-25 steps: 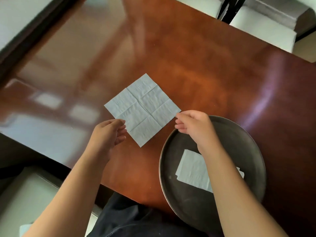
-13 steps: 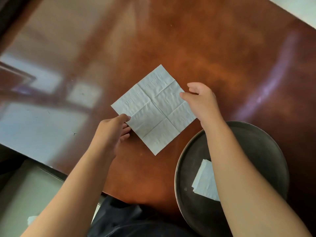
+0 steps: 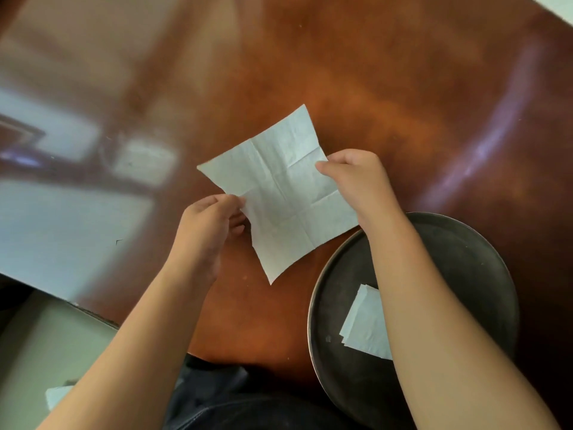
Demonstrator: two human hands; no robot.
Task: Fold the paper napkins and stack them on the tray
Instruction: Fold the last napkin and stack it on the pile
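Both bare forearms reach forward; the left hand (image 3: pixel 208 224) has its grip pinched closed, thumb against fingers; the right hand (image 3: pixel 356 179) pinches likewise, slightly farther forward.

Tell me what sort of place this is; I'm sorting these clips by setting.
Probably a dining room at home or in a restaurant, though I can't be sure: a glossy reddish wooden table, a round dark metal tray holding folded napkins, and an unfolded paper napkin.

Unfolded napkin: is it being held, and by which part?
Yes. The unfolded napkin is pinched at opposite side edges: left hand on its left edge, right hand on its right edge.
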